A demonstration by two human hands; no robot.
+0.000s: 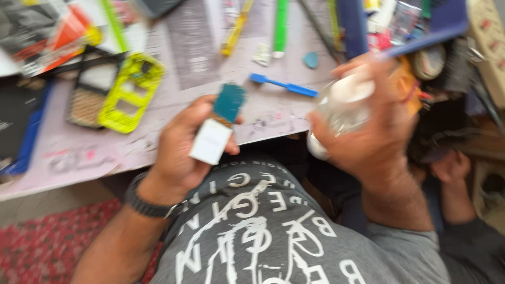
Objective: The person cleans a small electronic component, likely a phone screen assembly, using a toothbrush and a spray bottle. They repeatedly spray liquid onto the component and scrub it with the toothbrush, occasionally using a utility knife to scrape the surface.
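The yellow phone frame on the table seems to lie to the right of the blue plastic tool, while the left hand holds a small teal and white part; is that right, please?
Not quite. In the head view the yellow phone frame lies left of the blue plastic tool; the left hand does hold the teal and white part.

A yellow-green frame [130, 92] lies on the pale table [79, 152], near a blue tool [284, 85], perhaps a spudger.
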